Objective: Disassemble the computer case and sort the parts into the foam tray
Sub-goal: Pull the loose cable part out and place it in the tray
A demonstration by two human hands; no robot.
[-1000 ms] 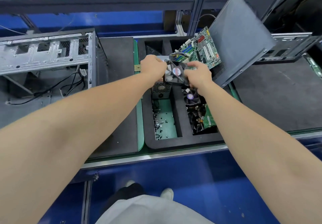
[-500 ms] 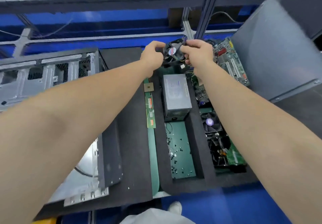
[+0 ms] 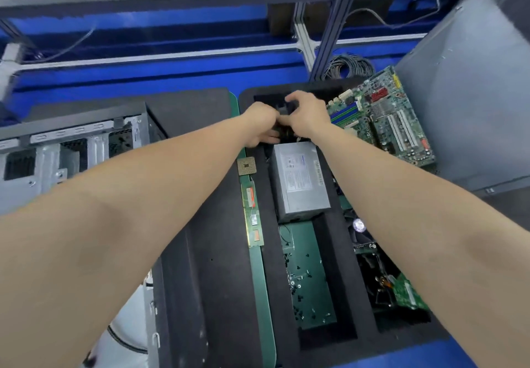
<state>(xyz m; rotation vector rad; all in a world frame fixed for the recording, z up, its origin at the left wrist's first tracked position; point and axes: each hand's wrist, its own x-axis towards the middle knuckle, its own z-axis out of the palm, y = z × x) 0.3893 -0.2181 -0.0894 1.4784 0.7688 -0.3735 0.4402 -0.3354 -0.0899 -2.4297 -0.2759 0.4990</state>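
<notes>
Both left fingers (image 3: 269, 139) and right fingers (image 3: 293, 98) enclose fan (image 3: 283, 131).

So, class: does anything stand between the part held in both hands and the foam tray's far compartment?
Nothing visible does. The left hand and right hand hold the dark part right over the far compartment, beyond the power supply. The hands hide the compartment floor beneath them.
</notes>
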